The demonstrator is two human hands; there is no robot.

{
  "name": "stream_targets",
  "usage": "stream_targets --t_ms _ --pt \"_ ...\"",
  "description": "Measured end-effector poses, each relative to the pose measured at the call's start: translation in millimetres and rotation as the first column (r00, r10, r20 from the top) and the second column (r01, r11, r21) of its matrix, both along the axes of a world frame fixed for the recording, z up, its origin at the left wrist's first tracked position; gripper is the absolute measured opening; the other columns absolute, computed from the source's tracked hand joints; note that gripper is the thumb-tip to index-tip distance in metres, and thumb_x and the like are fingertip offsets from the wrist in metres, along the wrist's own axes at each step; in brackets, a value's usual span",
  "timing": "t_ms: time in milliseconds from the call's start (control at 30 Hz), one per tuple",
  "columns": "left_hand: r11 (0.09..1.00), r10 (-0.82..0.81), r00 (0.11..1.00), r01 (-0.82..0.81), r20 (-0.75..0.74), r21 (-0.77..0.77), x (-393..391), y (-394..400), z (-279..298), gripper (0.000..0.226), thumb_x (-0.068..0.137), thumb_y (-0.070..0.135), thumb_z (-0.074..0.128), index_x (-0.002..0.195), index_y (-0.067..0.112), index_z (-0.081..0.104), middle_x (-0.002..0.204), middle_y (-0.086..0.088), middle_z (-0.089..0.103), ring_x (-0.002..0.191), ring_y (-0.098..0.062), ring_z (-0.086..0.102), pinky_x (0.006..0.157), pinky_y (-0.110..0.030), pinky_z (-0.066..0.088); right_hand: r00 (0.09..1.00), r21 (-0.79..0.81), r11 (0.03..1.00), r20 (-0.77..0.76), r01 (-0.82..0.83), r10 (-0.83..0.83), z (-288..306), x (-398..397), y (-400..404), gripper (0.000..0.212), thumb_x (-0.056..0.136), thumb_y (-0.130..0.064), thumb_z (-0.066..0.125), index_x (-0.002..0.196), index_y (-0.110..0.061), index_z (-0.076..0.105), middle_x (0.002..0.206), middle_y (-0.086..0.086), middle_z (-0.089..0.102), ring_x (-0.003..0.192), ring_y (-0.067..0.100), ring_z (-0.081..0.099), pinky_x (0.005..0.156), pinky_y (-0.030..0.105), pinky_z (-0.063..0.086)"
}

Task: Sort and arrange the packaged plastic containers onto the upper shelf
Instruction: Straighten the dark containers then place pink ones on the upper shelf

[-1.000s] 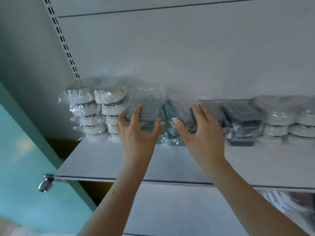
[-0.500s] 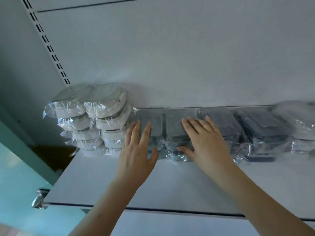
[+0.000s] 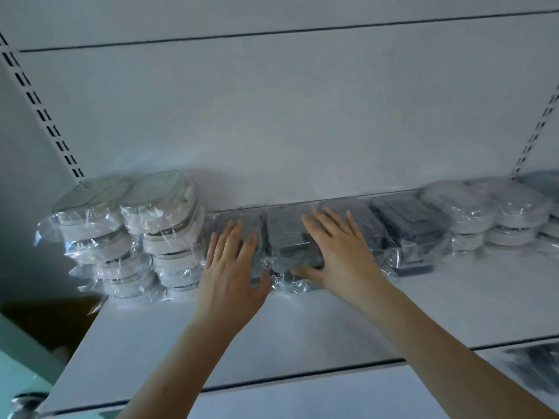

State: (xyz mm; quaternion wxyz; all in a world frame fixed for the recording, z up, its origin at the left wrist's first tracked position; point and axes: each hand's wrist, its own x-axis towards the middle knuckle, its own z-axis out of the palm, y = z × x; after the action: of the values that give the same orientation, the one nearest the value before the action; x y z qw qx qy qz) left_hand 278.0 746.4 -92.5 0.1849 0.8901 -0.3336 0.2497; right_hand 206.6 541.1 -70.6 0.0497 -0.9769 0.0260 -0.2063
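Both hands lie spread: left hand [image 3: 231, 275] and right hand [image 3: 338, 255] press grey packs [image 3: 290, 237]; push evenly toward twelve o'clock, square against the shelf [image 3: 302, 328] back.

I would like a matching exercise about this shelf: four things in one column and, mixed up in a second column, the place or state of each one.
Things
1. left hand
2. right hand
3. tall white stacks
4. low white stacks

Places or states
A. at the right end of the shelf
B. at the left end, beside the slotted upright
C. flat on the dark pack next to the tall white stacks
D. fingers spread on a dark pack, thumb at its front edge

Pairs: 1-C, 2-D, 3-B, 4-A
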Motion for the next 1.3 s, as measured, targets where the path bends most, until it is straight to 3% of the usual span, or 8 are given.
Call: stream_targets --t_ms 133,267,533,767,900,1033,1167,1300 --pt "0.979 -0.153 0.987 0.146 -0.043 -0.142 -28 -26 10 0.061 0.087 0.033 0.066 0.142 0.013 0.049 0.15 -0.01 0.045 0.143 -0.025 0.034 0.12 -0.047 0.029 0.976 0.235 0.971 0.218 -0.04 -0.013 12 -40 -11 0.069 0.096 -0.045 0.06 0.155 -0.018 0.035 0.161 0.0 0.032 0.15 0.014 0.021 0.123 0.022 -0.005" --pt "0.884 -0.38 0.919 0.327 -0.104 -0.335 -84 -62 6 0.045 0.089 0.033 0.056 0.132 0.02 0.057 0.125 0.006 0.052 0.116 -0.015 0.053 0.094 -0.025 0.046 0.907 0.382 0.923 0.376 0.034 -0.189 14 -100 -33 0.051 0.1 -0.039 0.052 0.146 -0.017 0.048 0.147 -0.004 0.048 0.138 0.01 0.04 0.114 0.016 0.028" --pt "0.619 -0.779 0.537 0.741 -0.323 -0.261 -234 -152 -106 0.048 0.092 0.04 0.047 0.138 0.026 0.051 0.128 0.01 0.049 0.116 -0.01 0.053 0.08 -0.02 0.051 0.728 0.531 0.781 0.383 0.329 -0.568 -31 -226 -102 0.041 0.102 -0.037 0.044 0.133 -0.015 0.057 0.131 -0.001 0.057 0.123 0.018 0.052 0.105 0.035 0.044" --pt "0.657 -0.631 0.482 0.748 -0.608 -0.09 -269 -230 -209 0.059 0.098 0.041 0.048 0.151 0.018 0.039 0.142 -0.003 0.045 0.126 -0.019 0.045 0.097 -0.026 0.046 0.481 0.68 0.524 0.277 0.513 -0.832 -108 -300 -191 0.028 0.099 -0.018 0.049 0.122 -0.01 0.062 0.119 0.008 0.061 0.107 0.026 0.058 0.091 0.041 0.049" --pt "0.722 -0.508 0.52 0.692 -0.687 -0.011 -274 -278 -249 0.058 0.101 0.036 0.049 0.153 0.017 0.033 0.147 -0.002 0.038 0.131 -0.018 0.039 0.098 -0.028 0.045 0.535 0.662 0.412 0.02 0.626 -0.845 -185 -298 -263 0.032 0.094 -0.021 0.059 0.122 -0.006 0.059 0.12 0.014 0.057 0.11 0.032 0.055 0.085 0.031 0.044" --pt "0.764 -0.372 0.595 0.632 -0.712 0.129 -269 -327 -287 0.057 0.099 0.03 0.052 0.152 0.014 0.036 0.146 -0.006 0.039 0.13 -0.022 0.041 0.095 -0.033 0.049 0.661 0.576 0.456 -0.21 0.679 -0.72 -257 -255 -328 0.061 0.086 -0.04 0.066 0.132 -0.004 0.05 0.132 0.019 0.051 0.117 0.039 0.052 0.092 0.046 0.05" --pt "0.818 -0.226 0.672 0.524 -0.705 0.237 -250 -363 -315 0.054 0.096 0.024 0.058 0.147 0.011 0.044 0.14 -0.012 0.047 0.124 -0.029 0.049 0.093 -0.04 0.05 0.67 0.468 0.484 -0.435 0.739 -0.601 -309 -211 -368 0.102 0.079 -0.062 0.07 0.156 -0.017 0.02 0.155 0.022 0.028 0.138 0.041 0.035 0.111 0.046 0.035" --pt "0.902 -0.084 0.721 0.348 -0.687 0.255 -237 -388 -332 0.052 0.093 0.017 0.06 0.143 0.008 0.048 0.134 -0.014 0.049 0.121 -0.032 0.05 0.093 -0.045 0.051 0.653 0.446 0.476 -0.518 0.758 -0.552 -347 -187 -393 0.117 0.074 -0.071 0.07 0.159 -0.024 0.004 0.164 0.022 0.007 0.142 0.047 0.028 0.112 0.051 0.035"
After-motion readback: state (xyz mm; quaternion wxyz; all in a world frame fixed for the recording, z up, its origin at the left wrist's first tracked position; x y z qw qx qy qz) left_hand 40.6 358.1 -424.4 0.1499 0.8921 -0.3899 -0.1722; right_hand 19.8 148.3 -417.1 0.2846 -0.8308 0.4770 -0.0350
